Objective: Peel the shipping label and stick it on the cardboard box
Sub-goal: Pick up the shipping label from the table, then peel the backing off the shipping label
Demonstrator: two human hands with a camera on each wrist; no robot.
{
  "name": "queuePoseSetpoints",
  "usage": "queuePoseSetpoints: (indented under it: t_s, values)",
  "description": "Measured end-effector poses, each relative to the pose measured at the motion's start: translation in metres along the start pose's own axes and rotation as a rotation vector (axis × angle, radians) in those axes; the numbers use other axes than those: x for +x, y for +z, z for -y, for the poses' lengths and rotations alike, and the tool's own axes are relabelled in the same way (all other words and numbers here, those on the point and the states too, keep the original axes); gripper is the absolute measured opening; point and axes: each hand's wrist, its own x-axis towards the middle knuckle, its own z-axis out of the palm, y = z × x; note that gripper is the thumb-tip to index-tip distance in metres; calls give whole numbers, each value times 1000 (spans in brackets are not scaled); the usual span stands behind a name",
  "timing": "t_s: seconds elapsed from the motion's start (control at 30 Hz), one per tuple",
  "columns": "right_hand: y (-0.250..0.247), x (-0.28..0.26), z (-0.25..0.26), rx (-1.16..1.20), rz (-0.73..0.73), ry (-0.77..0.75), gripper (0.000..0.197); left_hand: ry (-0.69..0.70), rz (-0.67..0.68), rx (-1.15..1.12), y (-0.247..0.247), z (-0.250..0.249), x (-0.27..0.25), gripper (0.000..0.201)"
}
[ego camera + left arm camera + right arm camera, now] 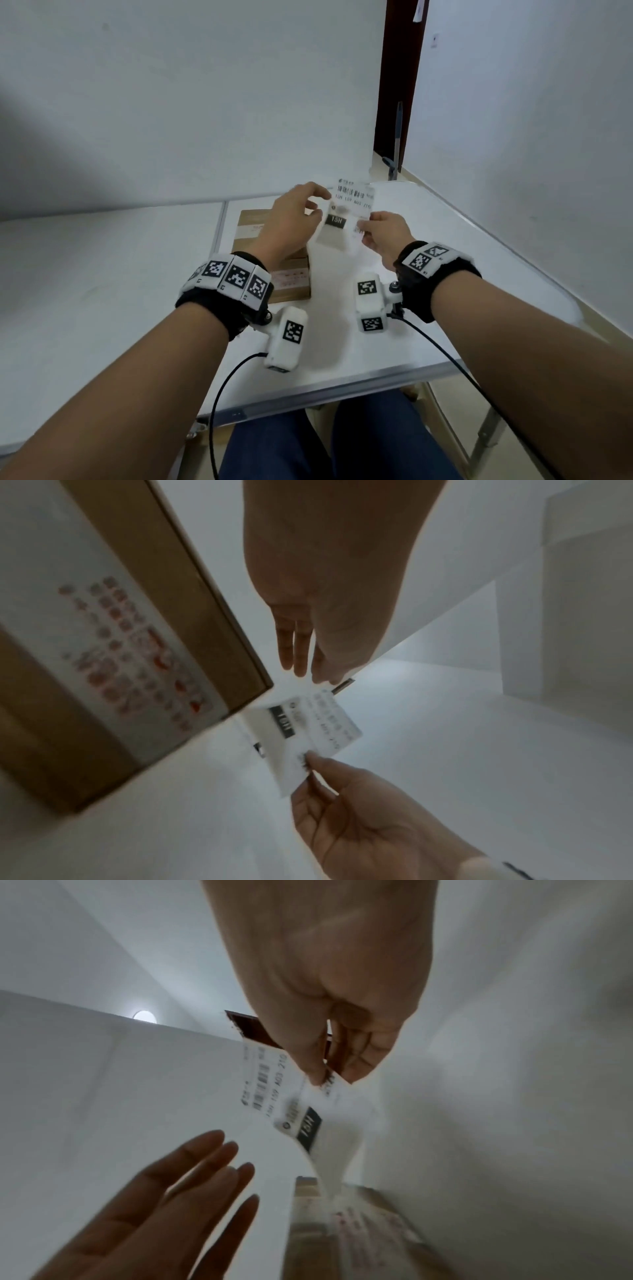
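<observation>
The shipping label is pinched by the right hand above the cardboard box, so that the left hand, held released, can reach it for peeling.

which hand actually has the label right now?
The right hand: it pinches the shipping label by its edge. The left hand is open, fingers straight.

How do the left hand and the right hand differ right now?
The right hand pinches the shipping label by one edge between thumb and fingers; the left hand holds nothing. The right hand's fingers are curled; the left hand's are straight and spread, beside the label. Both are raised above the white table, near the cardboard box.
</observation>
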Motion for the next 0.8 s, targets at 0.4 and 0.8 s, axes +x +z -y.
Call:
queuePoseSetpoints:
  t_s: [0.4,0.8]
  values:
    - [79,-7,41,139,5,-288,8,-422,-25,-723,-68,42,-12,30]
    - [115,-14,36,78,-2,-361,11,-440,61,-778,-86,62,-37,11]
